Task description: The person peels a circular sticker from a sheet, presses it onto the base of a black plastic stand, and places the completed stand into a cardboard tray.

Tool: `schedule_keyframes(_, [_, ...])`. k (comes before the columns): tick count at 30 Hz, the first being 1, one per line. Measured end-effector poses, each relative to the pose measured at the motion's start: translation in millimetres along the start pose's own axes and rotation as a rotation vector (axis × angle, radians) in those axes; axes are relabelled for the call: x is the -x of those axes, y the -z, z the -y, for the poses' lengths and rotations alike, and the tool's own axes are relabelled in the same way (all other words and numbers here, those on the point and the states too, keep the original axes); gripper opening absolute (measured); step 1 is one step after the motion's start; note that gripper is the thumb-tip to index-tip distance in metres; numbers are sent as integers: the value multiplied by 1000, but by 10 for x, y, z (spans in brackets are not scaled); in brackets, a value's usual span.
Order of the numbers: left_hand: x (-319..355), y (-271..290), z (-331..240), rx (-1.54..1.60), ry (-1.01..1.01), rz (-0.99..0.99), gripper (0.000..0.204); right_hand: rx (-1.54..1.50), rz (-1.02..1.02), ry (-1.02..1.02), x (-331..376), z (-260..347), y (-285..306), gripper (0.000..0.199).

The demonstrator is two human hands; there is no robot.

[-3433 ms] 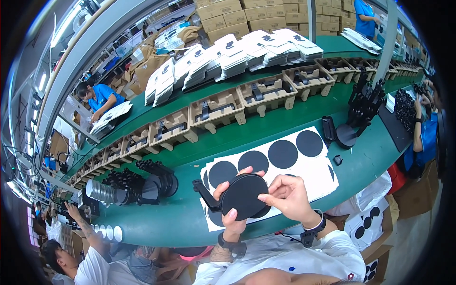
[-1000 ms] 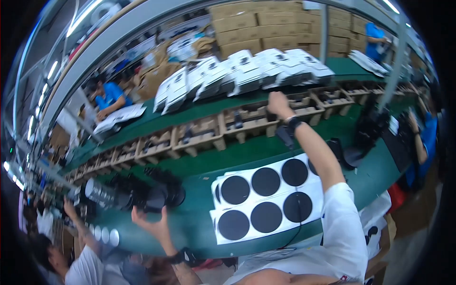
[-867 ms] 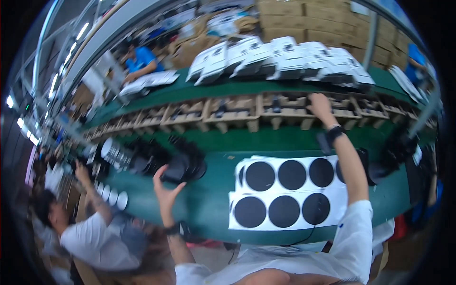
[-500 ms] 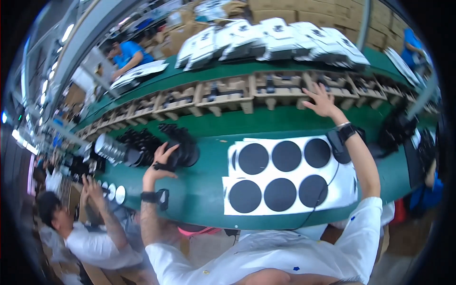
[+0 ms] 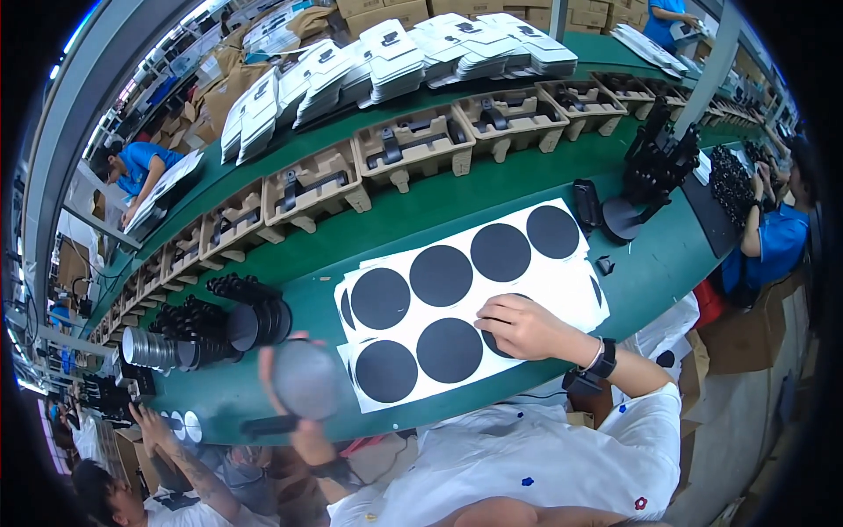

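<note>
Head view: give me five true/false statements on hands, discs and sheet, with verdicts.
1. The left hand holds a round grey paddle-shaped part. True.
2. The right hand is raised above the cardboard trays. False: it rests on the white sheet.
3. The sheet carries black discs in two rows. True.
4. The belt is red. False: green.
5. The right wrist is bare. False: a dark watch sits there.
</note>
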State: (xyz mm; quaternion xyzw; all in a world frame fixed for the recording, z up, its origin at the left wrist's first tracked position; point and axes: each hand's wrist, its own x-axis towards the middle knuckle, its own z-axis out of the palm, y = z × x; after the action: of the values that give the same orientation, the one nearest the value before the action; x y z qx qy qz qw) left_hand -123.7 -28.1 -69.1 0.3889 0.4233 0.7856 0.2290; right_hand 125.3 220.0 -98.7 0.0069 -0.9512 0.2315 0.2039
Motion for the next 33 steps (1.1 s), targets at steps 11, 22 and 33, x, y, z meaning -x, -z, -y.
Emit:
schedule_keyframes(11, [233,-797,672,1,368,-125,98,-11,-21,-1,111,-84,-8,33])
schedule_keyframes(22, [246,-697,660,37,362,-109,91,-601,-798,-135,288,-291,105,13])
schedule_keyframes(33, [-92,-1304,299,171,340,-30,93,-1250,-761,-446,-72,566,172,22])
